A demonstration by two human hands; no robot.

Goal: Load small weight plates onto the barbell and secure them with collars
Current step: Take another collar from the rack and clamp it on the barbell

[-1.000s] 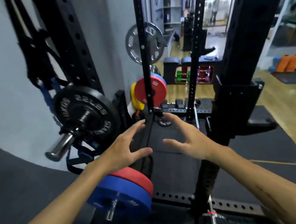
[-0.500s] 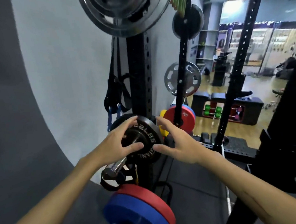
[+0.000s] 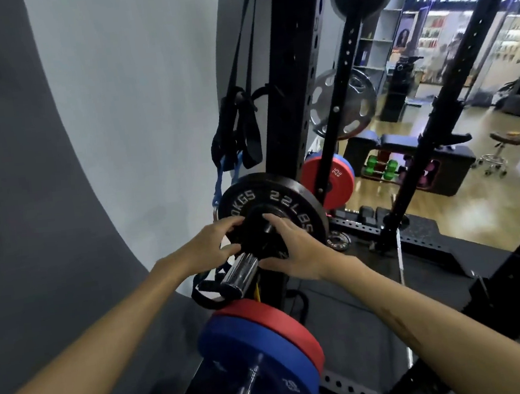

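Observation:
A black plate marked 10KGS and 22LBS [image 3: 279, 194] sits on a chrome sleeve [image 3: 239, 274] that sticks out toward me from the rack upright. In front of it, on the same sleeve, is a small black plate [image 3: 255, 226]. My left hand [image 3: 207, 245] grips its left edge with fingers curled over the rim. My right hand [image 3: 296, 249] grips its right and lower edge. The small plate's face is largely hidden by my fingers. I see no collar on the sleeve.
A blue and a red plate [image 3: 261, 341] sit on a lower peg just below my hands. The black rack upright [image 3: 286, 97] carries hanging straps [image 3: 236, 135]. A red 25 plate [image 3: 330, 176] and a small plate on the floor [image 3: 338, 240] lie behind. The grey wall is at left.
My head has come closer to the sleeve. Both hands moved from open, reaching at the plates, to closing on the small black plate.

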